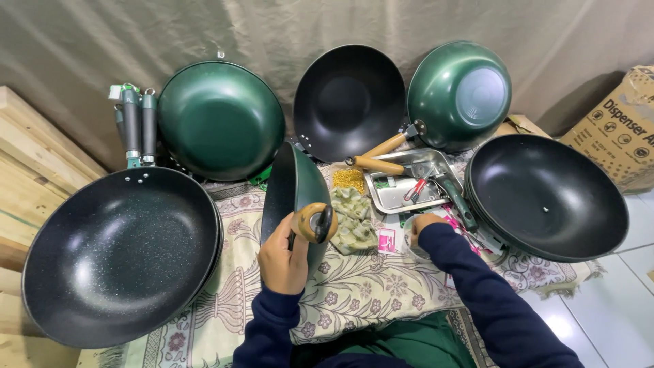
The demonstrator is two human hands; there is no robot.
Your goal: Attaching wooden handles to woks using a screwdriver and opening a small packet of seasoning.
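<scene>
Gripping wok (pixel 294 194) handle (pixel 312 223) w/ left hand (pixel 283 262), fingers wrapped; pan on edge, handle toward person. Right hand (pixel 422 225) curled near tray (pixel 398 194), grip unclear.

My right grip (pixel 424 225) hides its fingers behind the sleeve, the cardboard box (pixel 623 129) is cut by the right edge, tray (pixel 395 194) contents too small to tell.

Olive cloth backdrop (pixel 82 41); wooden planks (pixel 27 163) left; white floor tiles (pixel 613 307) right.
</scene>
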